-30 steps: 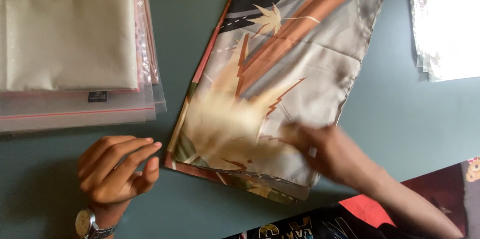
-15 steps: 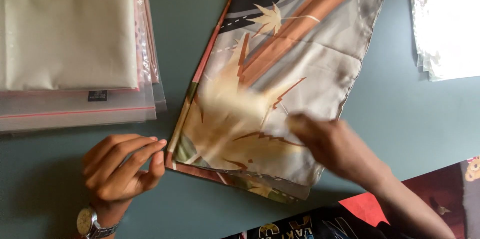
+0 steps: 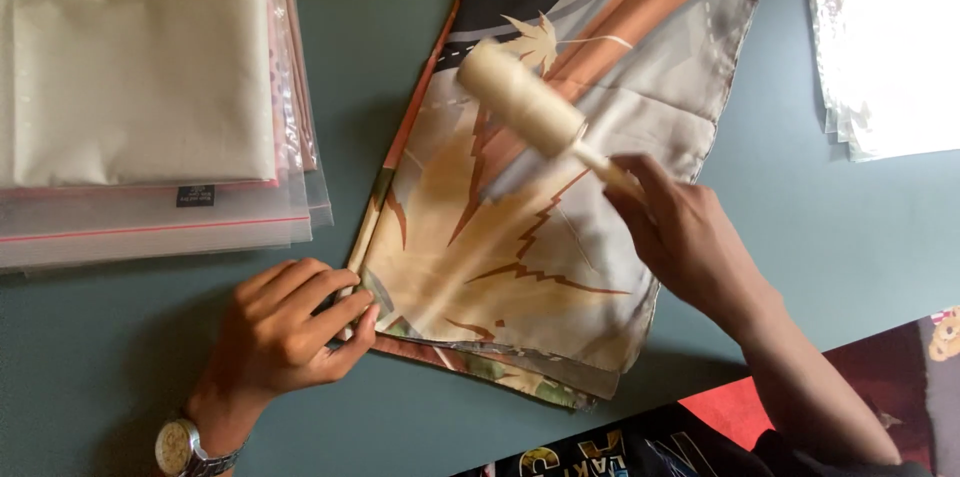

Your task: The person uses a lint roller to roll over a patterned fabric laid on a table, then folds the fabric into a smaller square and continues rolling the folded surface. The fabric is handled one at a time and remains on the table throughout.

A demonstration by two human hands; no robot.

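Right hand [image 3: 690, 237] closed tight around the thin handle of a cream lint roller [image 3: 520, 97], roll lying on the folded leaf-print scarf [image 3: 560, 227] and pointing up and away to the left. Left hand [image 3: 285, 332] nearer the bottom-left corner, fingers bent, pinning that edge flat. Open green table [image 3: 800, 207] on the right; bagged cloth stack [image 3: 140, 87] on the left.

Work surface: a flat table [image 3: 820, 237] with a matte, dark grey-green top, filling nearly the whole view. No walls, floor or windows are visible. Light is bright and falls from the upper right, giving strong glare there and soft shadows toward the lower left.
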